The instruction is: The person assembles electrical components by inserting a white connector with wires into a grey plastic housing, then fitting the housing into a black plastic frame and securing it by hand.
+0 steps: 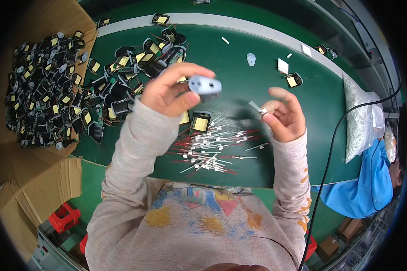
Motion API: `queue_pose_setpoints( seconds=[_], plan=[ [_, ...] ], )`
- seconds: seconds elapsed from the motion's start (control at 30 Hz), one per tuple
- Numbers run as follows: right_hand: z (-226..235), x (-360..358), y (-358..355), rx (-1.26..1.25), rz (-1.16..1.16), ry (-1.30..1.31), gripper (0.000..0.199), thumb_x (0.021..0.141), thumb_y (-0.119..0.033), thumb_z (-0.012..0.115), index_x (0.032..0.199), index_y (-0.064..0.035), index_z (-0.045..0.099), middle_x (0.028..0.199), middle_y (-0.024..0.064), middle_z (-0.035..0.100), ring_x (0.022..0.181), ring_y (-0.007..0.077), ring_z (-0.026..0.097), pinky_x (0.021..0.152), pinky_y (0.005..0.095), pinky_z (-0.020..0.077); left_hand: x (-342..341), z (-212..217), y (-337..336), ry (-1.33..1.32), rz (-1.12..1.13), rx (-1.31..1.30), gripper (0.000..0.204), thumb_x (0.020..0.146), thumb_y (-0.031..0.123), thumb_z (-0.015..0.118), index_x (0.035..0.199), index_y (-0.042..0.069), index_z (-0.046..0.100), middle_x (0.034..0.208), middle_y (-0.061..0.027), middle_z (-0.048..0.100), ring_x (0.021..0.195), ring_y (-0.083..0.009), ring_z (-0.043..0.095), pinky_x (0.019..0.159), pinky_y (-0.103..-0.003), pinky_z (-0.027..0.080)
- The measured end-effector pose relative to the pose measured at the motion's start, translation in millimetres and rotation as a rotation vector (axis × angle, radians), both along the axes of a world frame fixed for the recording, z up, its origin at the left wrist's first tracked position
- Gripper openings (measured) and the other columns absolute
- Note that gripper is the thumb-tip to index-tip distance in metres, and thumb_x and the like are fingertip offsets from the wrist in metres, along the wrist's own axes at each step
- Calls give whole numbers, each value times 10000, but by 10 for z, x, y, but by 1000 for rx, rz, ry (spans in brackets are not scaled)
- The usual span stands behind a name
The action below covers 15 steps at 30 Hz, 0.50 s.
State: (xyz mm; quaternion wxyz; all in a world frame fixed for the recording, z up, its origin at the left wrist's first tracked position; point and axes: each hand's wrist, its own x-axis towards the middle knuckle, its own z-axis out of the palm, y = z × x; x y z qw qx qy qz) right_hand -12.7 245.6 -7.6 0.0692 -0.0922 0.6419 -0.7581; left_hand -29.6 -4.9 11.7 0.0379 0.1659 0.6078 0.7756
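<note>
My left hand (pixel 167 92) is closed around a small housing with a pale blue-grey oval cap (pixel 205 84) that has dark holes in it. It is raised above the table, cap side showing. To the right, my right hand (pixel 285 118) pinches a small white piece (pixel 261 111) between thumb and forefinger; a pale strip sticks out from it, smeared by motion. Below and between the hands lies a pile of thin red and white wires with white connectors (pixel 210 153). A black module with a yellow pad (pixel 201 122) rests at the pile's far edge.
A cardboard box (pixel 72 20) full of similar black modules stands at the left, with more heaped beside it (pixel 122 67). A loose cap (pixel 251 59), a white block (pixel 282 66) and another module (pixel 293 80) lie far right. A clear bag (pixel 362 122) and black cable (pixel 333 140) are at the right.
</note>
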Motion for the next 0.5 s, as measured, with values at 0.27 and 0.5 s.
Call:
queue_pose_setpoints(
  seconds=[0.27,0.5],
  plan=[
    [-8,69,-346,-364,117,-229,423,832,32,585,1235,20,460,937,53,615,896,114,581,830,245,452,64,2,92,457,-307,-455,395,865,432,547,993,67,629,1228,-170,542,1226,-347,358,1046,-466,217],
    [6,-15,-290,-511,203,-213,278,771,85,630,1025,10,543,934,91,623,858,150,608,803,279,486,24,-79,53,314,-413,-214,381,866,402,558,979,45,628,1264,-220,492,1277,-351,283,1051,-487,181]
  ],
)
